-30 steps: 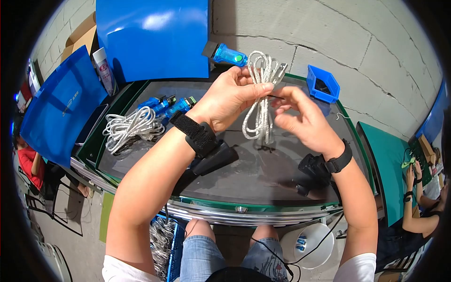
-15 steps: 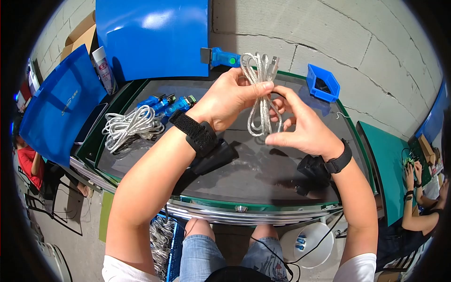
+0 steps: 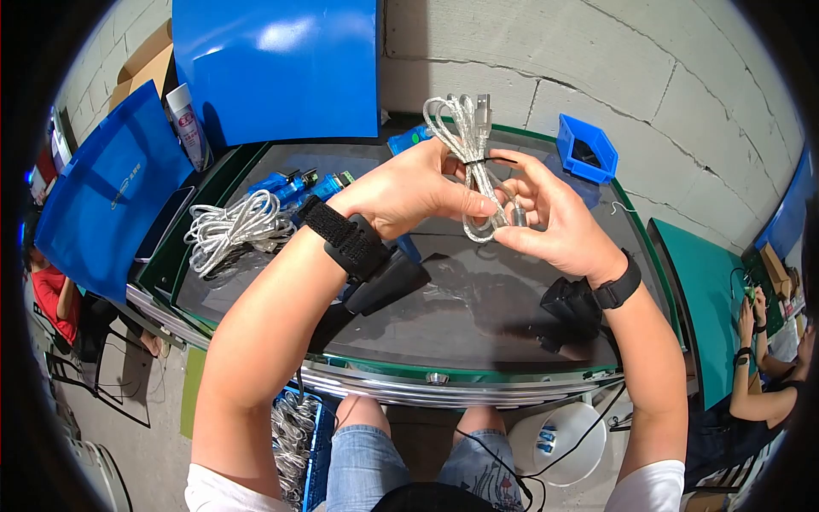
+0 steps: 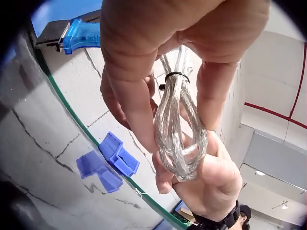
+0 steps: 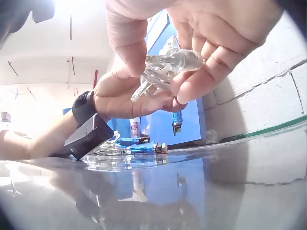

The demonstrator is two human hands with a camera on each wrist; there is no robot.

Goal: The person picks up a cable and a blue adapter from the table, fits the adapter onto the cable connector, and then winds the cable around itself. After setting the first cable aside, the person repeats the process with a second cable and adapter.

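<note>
A silvery braided USB cable point(image 3: 467, 128), coiled into a bundle, is held up over the table. A black cable tie point(image 4: 177, 75) circles its middle, and the tail sticks out to the right. My left hand point(image 3: 418, 188) grips the bundle between thumb and fingers. My right hand point(image 3: 554, 218) pinches the coil's lower end, beside a clear-coated cylinder point(image 5: 187, 61) on the cable. The metal USB plug point(image 3: 484, 111) points up at the top. Behind my left hand shows a clear blue adapter point(image 4: 82, 37) with a black end, partly hidden in the head view.
More coiled cables point(image 3: 235, 230) with blue adapters point(image 3: 320, 192) lie on the table's left side. A blue bin point(image 3: 589, 154) stands at the back right, a spray can point(image 3: 189, 128) at the back left. Below are a crate of cables point(image 3: 294, 444) and a white bucket point(image 3: 584, 444).
My right hand has moved from the tie to the coil's lower end. My left fingers have shifted down along the bundle, and the blue adapter has swung lower behind the left hand.
</note>
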